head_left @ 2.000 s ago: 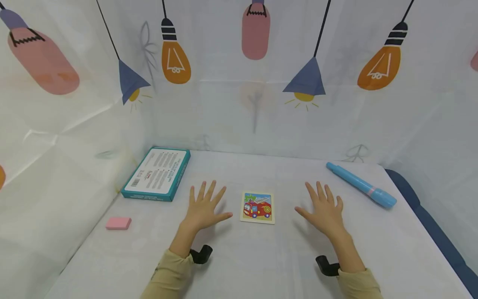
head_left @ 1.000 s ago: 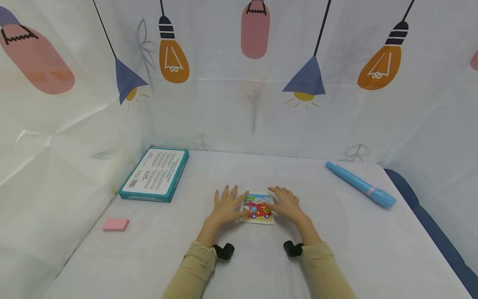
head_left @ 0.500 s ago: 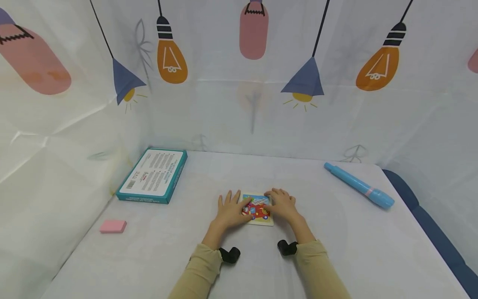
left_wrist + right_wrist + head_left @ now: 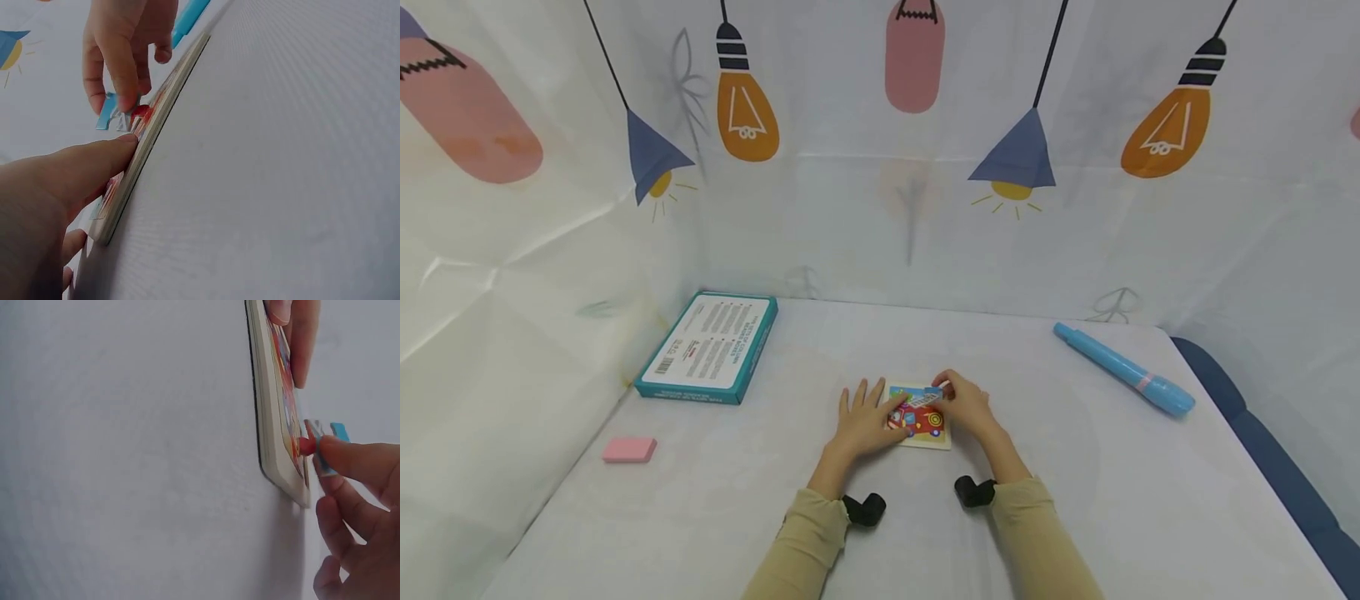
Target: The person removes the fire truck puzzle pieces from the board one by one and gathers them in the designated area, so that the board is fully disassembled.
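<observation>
A puzzle piece (image 4: 107, 114) is pinched by the right hand (image 4: 968, 408) over a fire-engine puzzle (image 4: 925, 426). This is pressed by the left hand (image 4: 861, 428), fingers spread, not grasping.

Back sheet (image 4: 842, 242): white, hung behind the table (image 4: 962, 533), lightly creased across, printed with lights.
Blue shades (image 4: 1017, 150): two, on dark cords, a yellow bulb shape and short rays under each.
Orange bulbs (image 4: 748, 117): two, black caps banded white.
Pink lamps (image 4: 915, 67): one top centre, a larger one upper left, a sliver at the right edge.
Grey plant outlines (image 4: 912, 212): faint, blurred.
Left sheet (image 4: 482, 350): white, wrinkled, slightly warmer in tone.
Right sheet (image 4: 1292, 267): white, mostly plain.
Tabletop: white, far edge against the back sheet.
Navy edge (image 4: 1273, 454): rounded, beyond the table's right side.
Light: soft, shadows faint.
</observation>
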Motion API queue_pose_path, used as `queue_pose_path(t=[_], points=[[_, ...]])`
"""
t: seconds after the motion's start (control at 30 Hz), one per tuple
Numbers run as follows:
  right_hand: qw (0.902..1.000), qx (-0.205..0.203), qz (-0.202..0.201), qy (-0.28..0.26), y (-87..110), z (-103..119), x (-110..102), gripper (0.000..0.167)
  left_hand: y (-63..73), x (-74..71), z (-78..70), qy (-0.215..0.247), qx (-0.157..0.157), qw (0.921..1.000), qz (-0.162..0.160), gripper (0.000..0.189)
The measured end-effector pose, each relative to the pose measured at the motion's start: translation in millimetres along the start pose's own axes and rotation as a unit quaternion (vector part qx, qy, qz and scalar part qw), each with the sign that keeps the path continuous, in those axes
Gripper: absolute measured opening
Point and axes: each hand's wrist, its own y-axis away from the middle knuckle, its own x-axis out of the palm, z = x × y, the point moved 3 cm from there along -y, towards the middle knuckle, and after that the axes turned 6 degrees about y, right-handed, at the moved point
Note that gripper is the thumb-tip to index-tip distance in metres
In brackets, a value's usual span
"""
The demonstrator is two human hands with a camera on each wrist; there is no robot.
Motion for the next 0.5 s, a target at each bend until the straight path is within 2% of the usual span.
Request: queue_pose_path(t=[0.1, 0.17, 0.5], points=[[0.9972, 0.027, 0.012, -0.068, 1.3, -7.6, -4.7, 0.022, 0.0, 0.4, 0.0, 0.004, 0.005, 1.0, -0.005, 0.062], [0.9931, 0.062, 0.021, -0.097, 1.8, -14.4, -9.6, 0.025, 0.2, 0.5, -0.2, 0.009, 0.008, 0.9999, -0.005, 0.063], [0.9869, 0.116, 0.002, -0.112, 11.4, -47.2, -41.6, 0.032, 1.2, 1.9, 2.3, 0.011, 0.009, 0.9999, -0.006, 0.064]])
